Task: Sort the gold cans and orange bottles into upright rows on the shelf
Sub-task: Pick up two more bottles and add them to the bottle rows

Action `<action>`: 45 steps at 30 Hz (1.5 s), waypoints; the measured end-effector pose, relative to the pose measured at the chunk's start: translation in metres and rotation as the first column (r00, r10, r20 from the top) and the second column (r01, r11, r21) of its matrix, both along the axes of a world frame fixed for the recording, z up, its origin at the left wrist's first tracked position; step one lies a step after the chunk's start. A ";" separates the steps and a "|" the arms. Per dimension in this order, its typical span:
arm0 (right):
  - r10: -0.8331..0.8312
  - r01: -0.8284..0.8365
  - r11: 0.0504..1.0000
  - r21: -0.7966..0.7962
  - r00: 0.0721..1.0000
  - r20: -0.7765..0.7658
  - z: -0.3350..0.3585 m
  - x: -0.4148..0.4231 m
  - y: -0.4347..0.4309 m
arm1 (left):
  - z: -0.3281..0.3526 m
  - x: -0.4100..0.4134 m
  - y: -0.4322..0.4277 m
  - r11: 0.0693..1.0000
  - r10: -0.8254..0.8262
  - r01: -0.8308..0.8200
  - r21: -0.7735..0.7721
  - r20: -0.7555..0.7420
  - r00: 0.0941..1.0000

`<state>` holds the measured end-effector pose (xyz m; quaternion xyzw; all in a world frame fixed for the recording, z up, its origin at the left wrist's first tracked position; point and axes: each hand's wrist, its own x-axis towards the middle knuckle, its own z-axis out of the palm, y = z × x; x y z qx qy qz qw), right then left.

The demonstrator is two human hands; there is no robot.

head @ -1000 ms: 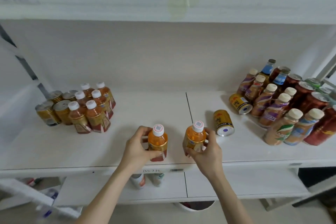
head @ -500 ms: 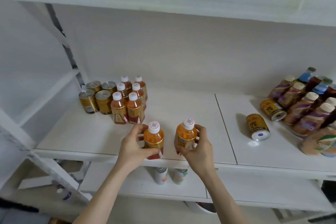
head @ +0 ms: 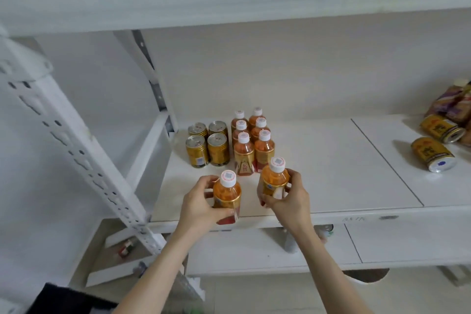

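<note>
The left hand [head: 201, 205] is wrapped around an upright orange bottle [head: 226, 197] at the front edge of the shelf [head: 331, 173]; the right hand [head: 288, 199] is closed around a second bottle [head: 275, 181] (white cap up), just in front of the standing bottles [head: 252, 143]. These six stand in two rows of three, with four upright gold cans [head: 207, 144] in a square just beside them on the left; two more cans [head: 433, 154] lie on their sides well apart to the right.
</note>
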<state>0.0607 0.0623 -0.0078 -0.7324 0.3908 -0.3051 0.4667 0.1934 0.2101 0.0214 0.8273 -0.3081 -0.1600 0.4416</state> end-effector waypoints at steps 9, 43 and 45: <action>0.001 -0.001 1.000 0.005 0.999 -0.039 -0.011 0.052 0.037 | -0.023 0.063 0.028 0.998 0.058 -0.055 0.041 -0.069 0.996; -0.055 0.058 0.998 0.033 0.994 -0.091 -0.038 0.056 -0.048 | -0.064 0.066 -0.102 0.996 -0.093 0.093 0.003 -0.078 0.993; -0.063 0.066 0.997 0.027 0.994 -0.084 -0.038 0.056 -0.046 | -0.064 0.064 -0.103 0.996 -0.088 0.087 -0.007 -0.079 0.993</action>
